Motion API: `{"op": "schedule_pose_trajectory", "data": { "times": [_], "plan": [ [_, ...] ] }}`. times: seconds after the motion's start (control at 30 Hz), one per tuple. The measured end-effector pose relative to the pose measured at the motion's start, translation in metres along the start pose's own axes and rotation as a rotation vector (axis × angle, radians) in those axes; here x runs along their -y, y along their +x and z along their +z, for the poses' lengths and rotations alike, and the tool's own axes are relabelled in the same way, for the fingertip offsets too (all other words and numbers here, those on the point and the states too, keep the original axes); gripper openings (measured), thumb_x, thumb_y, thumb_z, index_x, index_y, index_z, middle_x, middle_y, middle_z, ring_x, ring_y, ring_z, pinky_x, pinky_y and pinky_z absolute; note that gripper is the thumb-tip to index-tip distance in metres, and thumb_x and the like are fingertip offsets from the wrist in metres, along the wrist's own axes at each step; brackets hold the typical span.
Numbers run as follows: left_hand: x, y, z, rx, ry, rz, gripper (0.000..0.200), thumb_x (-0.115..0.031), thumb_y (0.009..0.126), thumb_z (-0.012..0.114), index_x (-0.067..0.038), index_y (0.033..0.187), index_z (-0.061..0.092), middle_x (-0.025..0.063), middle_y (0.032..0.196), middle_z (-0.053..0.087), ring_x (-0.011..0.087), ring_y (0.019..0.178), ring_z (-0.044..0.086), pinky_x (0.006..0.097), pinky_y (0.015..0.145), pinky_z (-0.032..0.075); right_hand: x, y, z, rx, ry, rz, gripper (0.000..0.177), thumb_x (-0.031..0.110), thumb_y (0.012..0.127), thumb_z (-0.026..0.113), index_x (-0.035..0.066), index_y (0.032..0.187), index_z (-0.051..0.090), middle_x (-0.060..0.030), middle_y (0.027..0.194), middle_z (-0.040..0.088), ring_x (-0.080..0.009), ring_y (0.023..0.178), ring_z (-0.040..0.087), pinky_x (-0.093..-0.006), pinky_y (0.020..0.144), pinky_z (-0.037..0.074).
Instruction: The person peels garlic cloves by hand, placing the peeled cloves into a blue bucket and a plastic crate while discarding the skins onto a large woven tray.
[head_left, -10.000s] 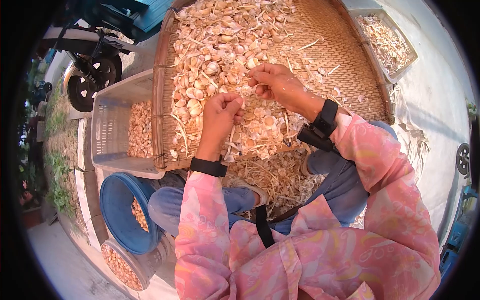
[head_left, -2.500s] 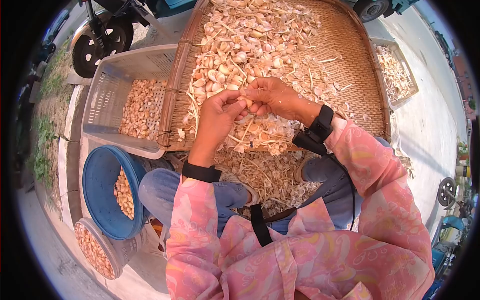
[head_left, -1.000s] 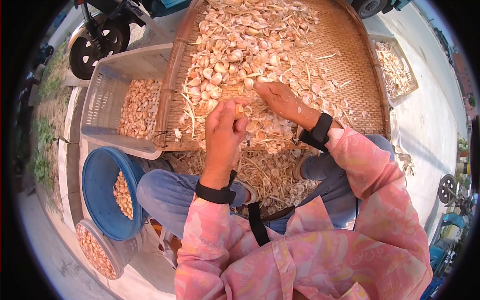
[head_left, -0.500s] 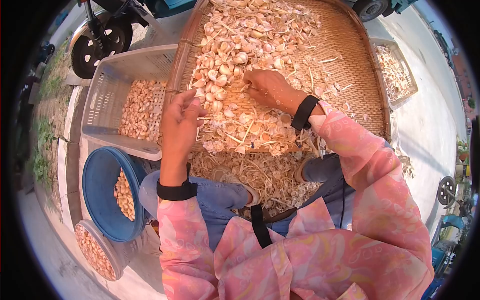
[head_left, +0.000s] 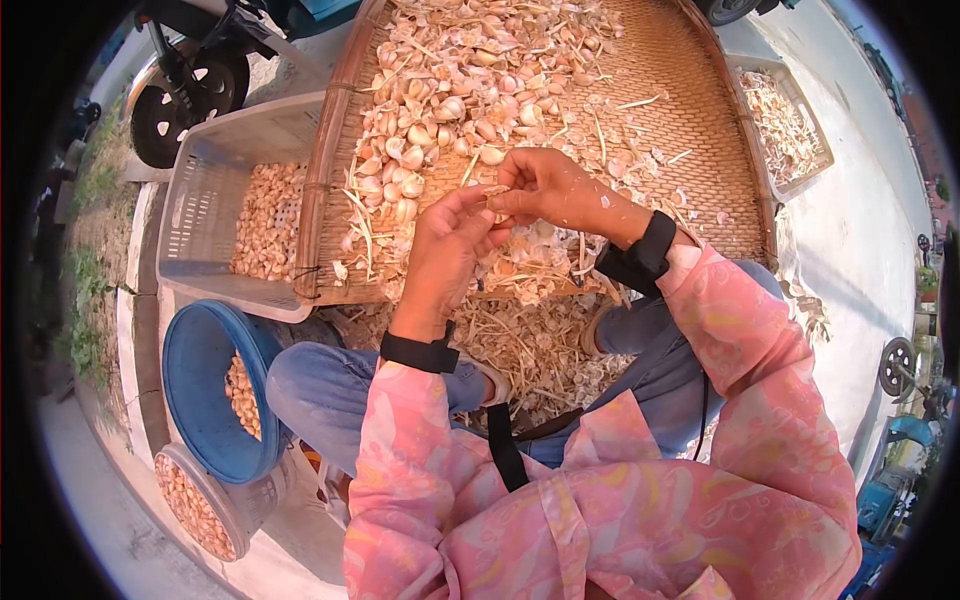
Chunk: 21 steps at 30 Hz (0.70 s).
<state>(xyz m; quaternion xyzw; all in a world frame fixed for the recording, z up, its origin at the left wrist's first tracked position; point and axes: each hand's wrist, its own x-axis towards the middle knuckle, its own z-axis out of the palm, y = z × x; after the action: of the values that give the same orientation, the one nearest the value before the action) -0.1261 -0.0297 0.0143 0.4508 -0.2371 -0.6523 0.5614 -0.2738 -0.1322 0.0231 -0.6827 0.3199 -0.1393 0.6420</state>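
Observation:
My left hand (head_left: 446,248) and my right hand (head_left: 560,192) meet fingertip to fingertip over the near part of a woven bamboo tray (head_left: 690,110). Pinched between them is a small garlic clove (head_left: 494,192), mostly covered by the fingers. Just beyond my fingers lies a heap of loose garlic cloves (head_left: 400,160), mixed with papery skins and dry stems. More garlic skins (head_left: 535,265) are piled below my right hand, at the tray's front edge.
Left of the tray stands a pale plastic crate (head_left: 215,190) with cloves in it. Nearer are a blue bucket (head_left: 190,375) and a white bucket (head_left: 235,515), both holding cloves. Another bin (head_left: 825,155) of skins stands right. Skins litter the ground between my legs.
My left hand has moved right, from the tray's left rim to my right hand. The right hand has shifted slightly right and lower, off the heap, and both now pinch a clove.

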Motion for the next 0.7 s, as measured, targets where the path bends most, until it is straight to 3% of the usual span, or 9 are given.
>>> {"op": "schedule_pose_trajectory", "data": {
  "times": [0.23,0.43,0.53,0.57,0.67,0.7],
  "plan": [
    [0.009,-0.002,-0.003,0.100,-0.192,-0.030,0.022,-0.001,0.086,0.055,0.003,0.108,0.050,0.0112,0.098,0.060,0.0168,0.083,0.061,0.0235,0.074,0.051,0.016,-0.006,-0.011,0.144,0.103,0.240,0.020,0.019,0.081,0.066,0.006,0.078,0.052,0.0007,0.064,0.054,-0.0052,0.052,0.052,-0.0201,0.047,0.046],
    [0.011,-0.002,-0.003,0.020,-0.256,-0.019,0.023,-0.005,0.089,0.051,0.003,0.110,0.048,0.0124,0.102,0.058,0.0188,0.090,0.058,0.0302,0.082,0.049,0.011,-0.005,-0.004,0.102,0.231,0.238,0.020,0.018,0.081,0.067,0.005,0.079,0.052,-0.0003,0.066,0.056,-0.0062,0.053,0.053,-0.0188,0.047,0.045],
    [0.010,-0.002,0.009,-0.020,-0.377,-0.029,0.025,-0.008,0.092,0.046,0.004,0.114,0.046,0.0139,0.107,0.055,0.0207,0.096,0.056,0.0339,0.086,0.048,0.002,-0.005,0.011,-0.021,0.064,-0.031,0.019,0.017,0.083,0.066,0.004,0.081,0.052,-0.0013,0.071,0.057,-0.0073,0.057,0.055,-0.0194,0.050,0.045],
    [0.011,-0.003,0.013,-0.032,-0.412,-0.037,0.026,-0.009,0.093,0.044,0.004,0.115,0.046,0.0144,0.109,0.055,0.0213,0.098,0.055,0.0350,0.087,0.048,0.002,-0.006,0.013,-0.036,0.005,-0.060,0.017,0.017,0.082,0.066,0.004,0.083,0.055,-0.0026,0.073,0.057,-0.0115,0.063,0.056,-0.0231,0.057,0.047],
    [0.018,0.005,0.012,-0.141,-0.533,-0.076,0.027,-0.011,0.094,0.041,0.004,0.116,0.047,0.0138,0.111,0.054,0.0222,0.100,0.055,0.0352,0.087,0.048,0.008,-0.014,0.018,-0.127,-0.445,-0.478,0.016,0.016,0.081,0.067,0.003,0.086,0.059,-0.0038,0.072,0.058,-0.0152,0.067,0.056,-0.0268,0.061,0.047],
    [0.020,0.006,0.011,-0.129,-0.538,-0.062,0.026,-0.011,0.094,0.040,0.004,0.115,0.047,0.0132,0.110,0.054,0.0212,0.098,0.055,0.0338,0.085,0.048,0.010,-0.013,0.017,-0.112,-0.458,-0.500,0.016,0.016,0.081,0.067,0.003,0.087,0.059,-0.0043,0.073,0.058,-0.0158,0.068,0.056,-0.0276,0.061,0.046]
  ]
}}
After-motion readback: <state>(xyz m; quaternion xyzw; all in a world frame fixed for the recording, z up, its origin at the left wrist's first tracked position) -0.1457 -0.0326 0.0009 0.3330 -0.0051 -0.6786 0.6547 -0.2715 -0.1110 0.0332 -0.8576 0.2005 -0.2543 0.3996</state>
